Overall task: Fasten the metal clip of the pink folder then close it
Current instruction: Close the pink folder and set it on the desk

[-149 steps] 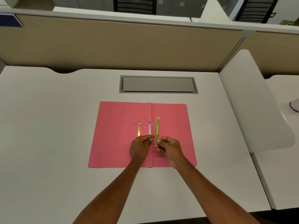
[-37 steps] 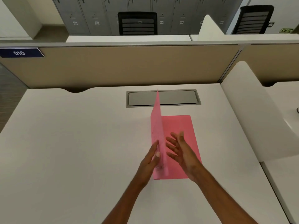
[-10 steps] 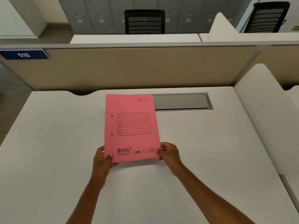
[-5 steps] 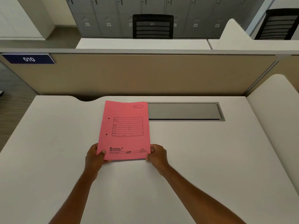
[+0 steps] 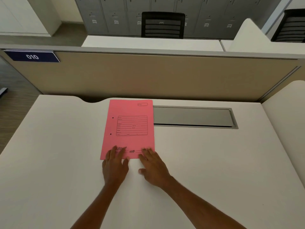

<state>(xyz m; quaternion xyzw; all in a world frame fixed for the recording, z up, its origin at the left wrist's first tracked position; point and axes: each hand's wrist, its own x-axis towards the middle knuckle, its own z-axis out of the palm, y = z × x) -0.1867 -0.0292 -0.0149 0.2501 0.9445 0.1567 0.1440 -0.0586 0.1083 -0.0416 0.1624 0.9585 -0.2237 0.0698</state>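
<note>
Pink folder (image 5: pixel 127 129) lay closed and flat on the white desk (image 5: pixel 57 162), printed cover up, its right edge just beside the grey cable hatch (image 5: pixel 193 116). Left hand (image 5: pixel 115 166) was flat, fingers spread, fingertips resting on the folder's near edge. Right hand (image 5: pixel 152 167) was also flat and spread, fingertips on the folder's near right corner, palm on the desk. Neither hand gripped anything. Clip hidden inside.

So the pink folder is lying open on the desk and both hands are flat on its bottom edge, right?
Not quite. The pink folder is closed, its printed cover facing up, as the head view shows. The left hand and right hand do rest flat on its bottom edge.
</note>
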